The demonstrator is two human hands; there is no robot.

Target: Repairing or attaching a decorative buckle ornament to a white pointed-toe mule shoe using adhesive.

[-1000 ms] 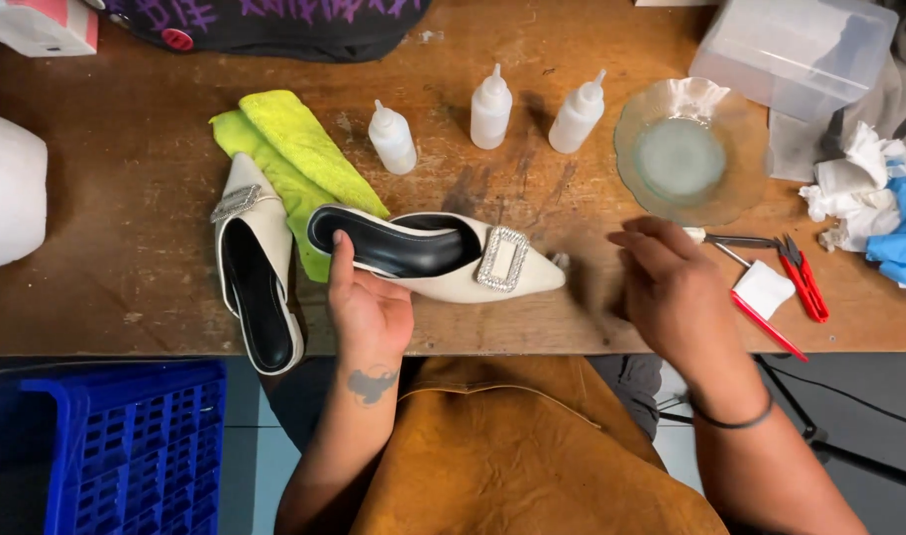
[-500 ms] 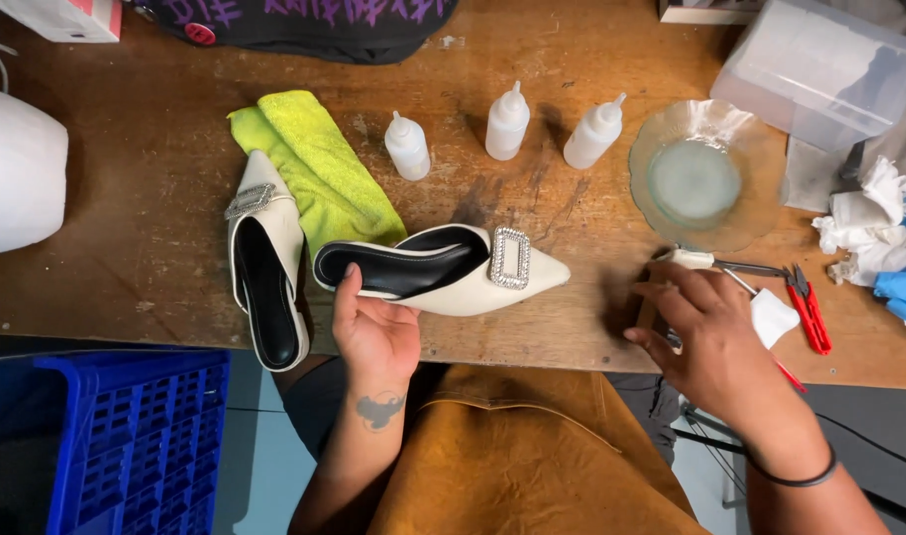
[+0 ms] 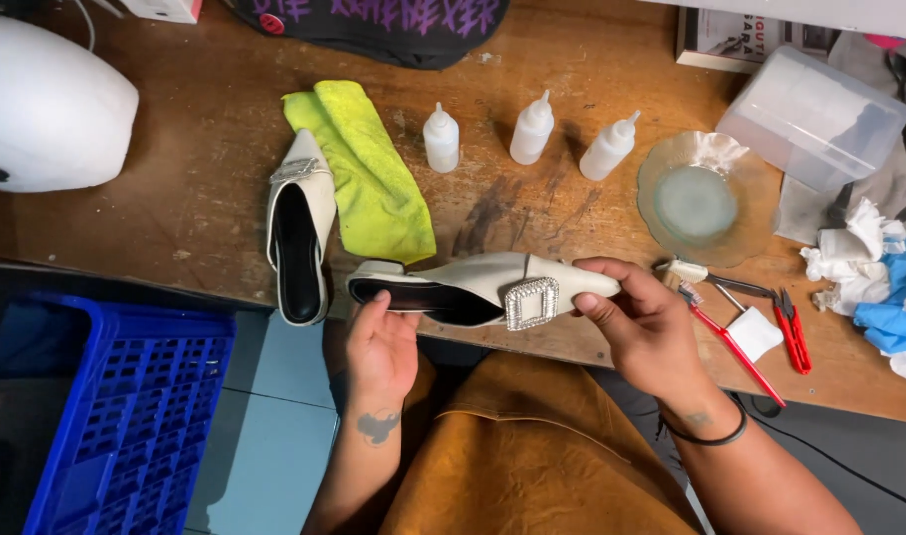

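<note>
Scarred wooden tabletop [image 3: 205,208], stained dark near the middle, crowded along its far and right edges. Cream pointed-toe mule shoe with a black lining [image 3: 473,282] found at the near edge, no longer sitting flat as half a second earlier but tipped onto its side, rhinestone square buckle [image 3: 531,303] turned toward the camera. Probably lifted just clear of the wood, though hard to tell from above.

Left hand [image 3: 381,352] kept at the heel end, fingers curled up under the opening, thumb along the rim. Right hand [image 3: 641,327] brought over from the tools at the right edge and closed on the toe, thumb on top, fingers wrapped beneath. Shoe thus taken from a one-handed hold into a two-handed one, steadied at both ends.

Left untouched: matching cream mule [image 3: 299,238] toward the left, toe resting on a folded yellow-green cloth [image 3: 369,168]; three small white squeeze bottles [image 3: 532,129] in a row toward the far edge; round clear glass dish [image 3: 705,198]; red-handled tool [image 3: 735,347] and red snips [image 3: 795,332] by the right edge. Blue plastic crate [image 3: 126,416] below the near-left corner.
</note>
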